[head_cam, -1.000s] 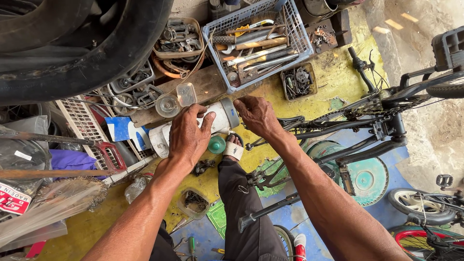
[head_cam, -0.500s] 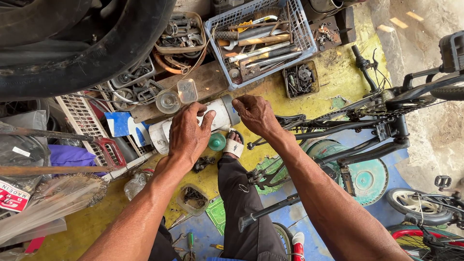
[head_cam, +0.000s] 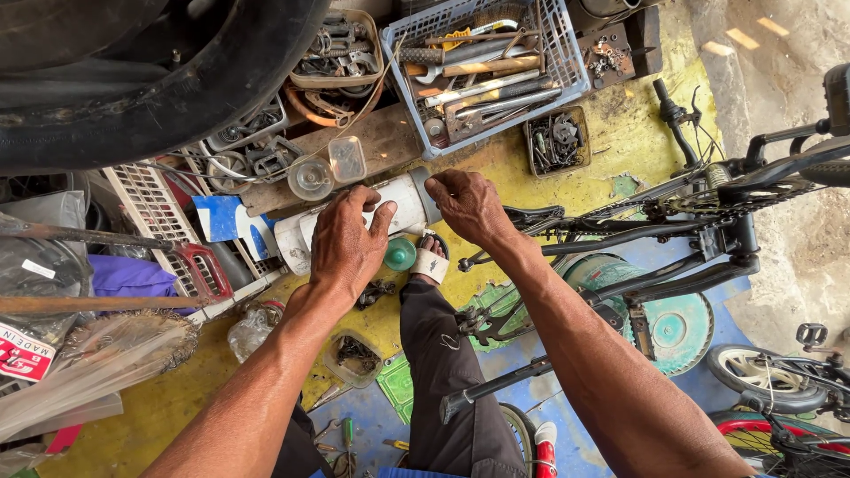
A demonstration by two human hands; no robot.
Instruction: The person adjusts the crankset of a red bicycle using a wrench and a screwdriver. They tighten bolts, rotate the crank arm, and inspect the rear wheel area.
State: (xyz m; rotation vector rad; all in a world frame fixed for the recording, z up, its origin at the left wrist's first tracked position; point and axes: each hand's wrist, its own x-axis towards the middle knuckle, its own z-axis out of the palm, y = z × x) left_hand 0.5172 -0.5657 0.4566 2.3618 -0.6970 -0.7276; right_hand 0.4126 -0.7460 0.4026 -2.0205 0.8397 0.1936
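My left hand lies over a white cylindrical container that rests on its side on the yellow floor, gripping its body. My right hand closes its fingers on the grey cap at the container's right end. A green round lid lies just below the container, next to my sandalled foot. My dark trouser leg runs down the middle of the view.
A blue-grey plastic basket of hand tools stands behind the container. A small tray of nuts and bolts sits to its right. A black bicycle lies at the right. A large tyre fills the top left.
Both hands stay on the white container. The camera has tilted a little, so the whole scene sits slightly lower in view.
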